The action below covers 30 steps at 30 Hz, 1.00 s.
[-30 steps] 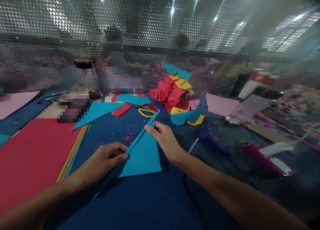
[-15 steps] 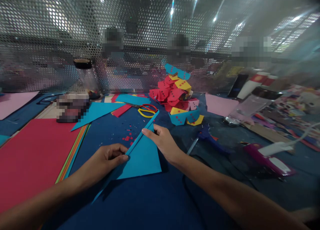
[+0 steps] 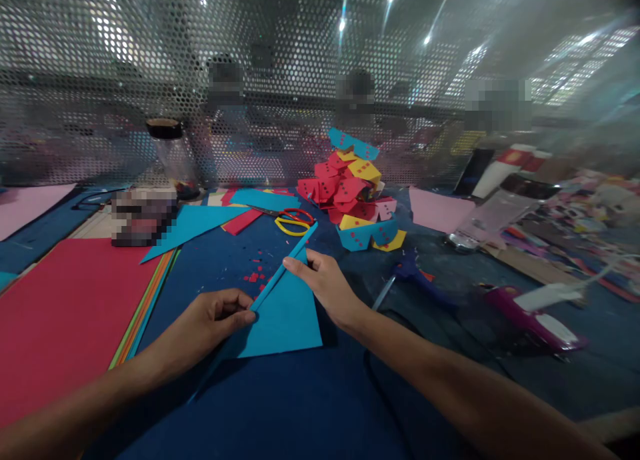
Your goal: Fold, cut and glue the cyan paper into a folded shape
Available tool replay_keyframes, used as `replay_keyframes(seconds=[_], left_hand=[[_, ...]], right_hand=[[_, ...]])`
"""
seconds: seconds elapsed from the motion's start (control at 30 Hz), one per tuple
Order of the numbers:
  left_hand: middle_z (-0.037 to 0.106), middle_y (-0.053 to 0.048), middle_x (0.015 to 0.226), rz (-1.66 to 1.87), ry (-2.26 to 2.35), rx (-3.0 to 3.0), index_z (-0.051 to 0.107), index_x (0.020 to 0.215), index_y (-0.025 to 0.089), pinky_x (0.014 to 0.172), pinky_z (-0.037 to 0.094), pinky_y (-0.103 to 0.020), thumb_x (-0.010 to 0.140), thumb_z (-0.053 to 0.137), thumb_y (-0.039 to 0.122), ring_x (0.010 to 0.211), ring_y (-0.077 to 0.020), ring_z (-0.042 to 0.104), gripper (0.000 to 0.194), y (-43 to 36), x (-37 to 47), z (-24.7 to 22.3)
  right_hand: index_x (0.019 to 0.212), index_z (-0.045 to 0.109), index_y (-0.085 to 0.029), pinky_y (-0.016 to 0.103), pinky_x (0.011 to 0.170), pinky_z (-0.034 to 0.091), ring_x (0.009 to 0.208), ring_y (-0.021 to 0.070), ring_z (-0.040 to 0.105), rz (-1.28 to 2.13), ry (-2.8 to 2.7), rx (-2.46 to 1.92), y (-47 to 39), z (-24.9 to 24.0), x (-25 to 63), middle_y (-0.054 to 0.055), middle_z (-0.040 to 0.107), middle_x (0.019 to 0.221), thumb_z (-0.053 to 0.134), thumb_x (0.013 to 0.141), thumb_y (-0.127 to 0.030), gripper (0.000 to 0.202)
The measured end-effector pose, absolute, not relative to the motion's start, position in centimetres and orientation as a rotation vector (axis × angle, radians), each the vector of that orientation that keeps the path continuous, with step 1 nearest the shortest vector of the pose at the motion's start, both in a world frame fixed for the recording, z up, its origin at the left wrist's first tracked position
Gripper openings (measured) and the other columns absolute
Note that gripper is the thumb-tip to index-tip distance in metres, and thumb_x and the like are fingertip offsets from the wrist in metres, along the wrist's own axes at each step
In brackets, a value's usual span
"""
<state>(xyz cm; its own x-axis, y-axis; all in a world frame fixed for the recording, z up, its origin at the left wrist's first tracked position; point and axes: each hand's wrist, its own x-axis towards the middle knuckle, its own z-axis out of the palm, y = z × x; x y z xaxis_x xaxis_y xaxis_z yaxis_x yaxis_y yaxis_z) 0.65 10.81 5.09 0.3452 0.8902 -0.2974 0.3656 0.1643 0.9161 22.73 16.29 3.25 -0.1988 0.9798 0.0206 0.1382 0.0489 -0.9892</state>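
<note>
A sheet of blue paper (image 3: 287,317) lies at an angle over the dark blue table, one long edge rolled into a narrow tube. My left hand (image 3: 220,317) pinches the lower part of that rolled edge between thumb and fingers. Farther up, my right hand (image 3: 327,283) grips the same edge, thumb on top and fingers behind the sheet. Just beyond the tube's far tip are scissors (image 3: 293,228) with red and yellow handles. Small red paper scraps (image 3: 254,277) are scattered to the left of the tube.
A stack of coloured paper (image 3: 75,313) is at left, near a blue triangular sheet (image 3: 195,227). Folded paper pieces (image 3: 345,187) are piled at the back. To the right are a blue glue gun (image 3: 415,277), a magenta device (image 3: 535,320) and a lying clear bottle (image 3: 500,213). A jar (image 3: 173,157) stands back left.
Almost nothing differs. Both hands keep their hold on the rolled edge, and the view has shifted very slightly.
</note>
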Motion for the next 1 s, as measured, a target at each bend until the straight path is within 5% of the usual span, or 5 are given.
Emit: replay_keyframes(seconds=[0.5, 0.7, 0.83, 1.0], left_hand=[[0.051, 0.003, 0.07, 0.559, 1.259, 1.463, 0.065, 0.092, 0.019, 0.055, 0.029, -0.024, 0.085, 0.064, 0.061, 0.06, -0.0118, 0.036, 0.043, 10.9, -0.1, 3.9], [0.047, 0.005, 0.064, 0.613, 1.285, 1.392, 0.062, 0.091, 0.019, 0.05, 0.025, -0.022, 0.075, 0.069, 0.068, 0.054, -0.01, 0.031, 0.052, 11.0, -0.2, 3.4], [0.05, 0.004, 0.064, 0.63, 1.285, 1.377, 0.063, 0.09, 0.019, 0.049, 0.028, -0.022, 0.071, 0.071, 0.069, 0.054, -0.0105, 0.036, 0.054, 11.1, -0.1, 3.2], [0.055, 0.003, 0.066, 0.66, 1.255, 1.365, 0.064, 0.09, 0.019, 0.05, 0.033, -0.022, 0.073, 0.071, 0.068, 0.055, -0.0111, 0.04, 0.052, 11.3, -0.3, 2.5]], right_hand=[[0.07, 0.042, -0.022, 0.027, 0.056, 0.033, 0.061, 0.0118, 0.037, 1.109, -1.625, -1.173, 15.9, 3.4, 22.6, -0.005, 0.039, 0.066, 0.061, 0.09, -0.053, 0.041], [0.108, 0.057, -0.02, 0.031, 0.078, 0.047, 0.088, 0.0179, 0.062, 0.696, -1.908, -1.242, 15.8, 6.7, 24.6, 0.005, 0.065, 0.099, 0.057, 0.097, -0.041, 0.024], [0.11, 0.063, -0.02, 0.034, 0.084, 0.049, 0.094, 0.02, 0.067, 0.201, -2.151, -1.556, 14.4, 9.9, 28.7, 0.006, 0.07, 0.108, 0.058, 0.098, -0.028, 0.015], [0.128, 0.058, -0.016, 0.044, 0.09, 0.051, 0.115, 0.033, 0.064, -0.277, -2.154, -2.21, 12.1, 10.0, 35.4, 0.015, 0.067, 0.122, 0.059, 0.099, -0.03, 0.032]])
